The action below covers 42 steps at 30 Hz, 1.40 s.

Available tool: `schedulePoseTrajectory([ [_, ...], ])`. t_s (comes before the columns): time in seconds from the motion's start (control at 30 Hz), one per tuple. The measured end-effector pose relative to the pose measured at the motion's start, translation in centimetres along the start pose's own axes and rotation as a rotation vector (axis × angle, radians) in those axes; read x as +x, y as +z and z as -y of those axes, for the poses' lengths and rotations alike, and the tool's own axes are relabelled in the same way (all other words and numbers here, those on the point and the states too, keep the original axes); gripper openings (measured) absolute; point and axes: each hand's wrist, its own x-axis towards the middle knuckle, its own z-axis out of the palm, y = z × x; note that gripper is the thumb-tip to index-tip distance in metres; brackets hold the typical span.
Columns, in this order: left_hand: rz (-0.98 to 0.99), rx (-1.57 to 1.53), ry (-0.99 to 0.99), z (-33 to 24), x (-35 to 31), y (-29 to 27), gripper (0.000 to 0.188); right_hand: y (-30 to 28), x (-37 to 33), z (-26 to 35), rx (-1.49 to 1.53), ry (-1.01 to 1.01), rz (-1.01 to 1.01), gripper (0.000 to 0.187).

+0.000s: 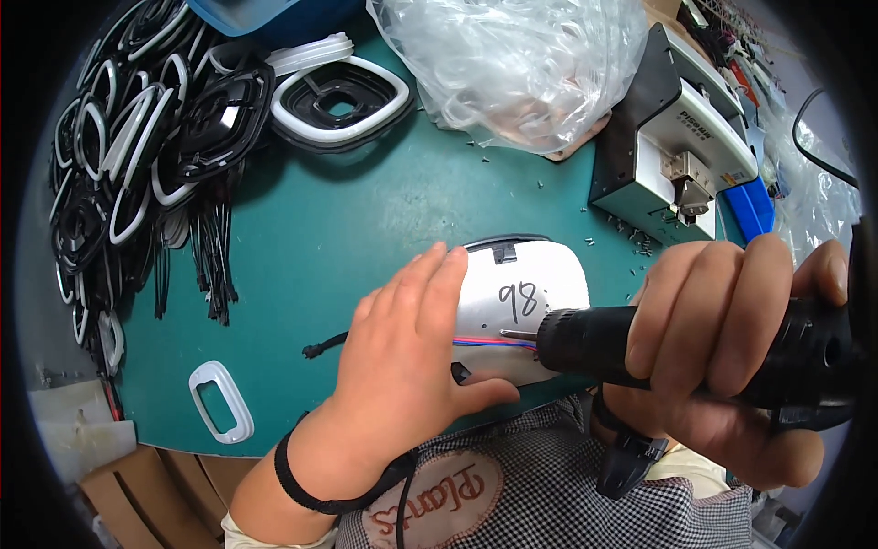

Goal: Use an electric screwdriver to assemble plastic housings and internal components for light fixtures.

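A white, rounded housing (567,270) with handwritten marks lies on the green table in front of me. Pink and blue wires cross it, and a black cable with a connector (315,349) sticks out to the left. My left hand (402,334) rests flat on the housing's left part, fingers stretched and thumb apart, hiding that side. My right hand (722,339) is wrapped round a black electric screwdriver (590,342), held nearly level. Its bit (519,335) points left over the housing beside the wires; whether the tip touches is unclear.
Black-and-white ring frames (128,137) pile up at the left, with one frame (389,87) beside them. A small white ring (206,373) lies near the front edge. Behind are a clear plastic bag (512,64), a blue bin (274,14), a screw feeder (677,137) and loose screws (640,240).
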Motion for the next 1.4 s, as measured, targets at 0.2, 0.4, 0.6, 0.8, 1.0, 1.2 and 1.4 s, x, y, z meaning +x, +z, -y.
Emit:
schedulePoseTrajectory([
  [0.2,0.006,-0.055,0.019,0.4,0.5,-0.1,0.115,-0.8,0.5,-0.4,-0.049,0.019,0.092,0.071],
  [0.4,-0.003,-0.073,0.034,0.7,0.4,0.0,0.111,0.1,0.1,-1.3,-0.044,0.024,0.007,0.070],
  [0.6,-0.002,-0.097,-0.012,0.5,0.4,-0.1,0.114,-0.1,0.6,-2.2,0.008,0.002,0.132,0.076],
  [0.8,-0.041,-0.118,0.026,1.0,0.1,0.3,0.111,0.7,0.8,-1.9,0.037,0.002,0.083,0.076],
  [1.0,-0.081,-0.144,0.051,1.4,0.0,0.4,0.109,2.0,0.3,-1.4,0.013,0.041,-0.132,0.072],
  [1.2,-0.238,-0.085,0.148,1.3,-0.2,-2.3,0.082,2.0,1.3,-0.4,0.143,-0.089,-0.261,0.066],
  [1.4,-0.022,-0.845,0.052,0.4,-0.5,-3.6,0.032,1.9,2.3,1.4,0.256,-0.090,-0.337,0.060],
])
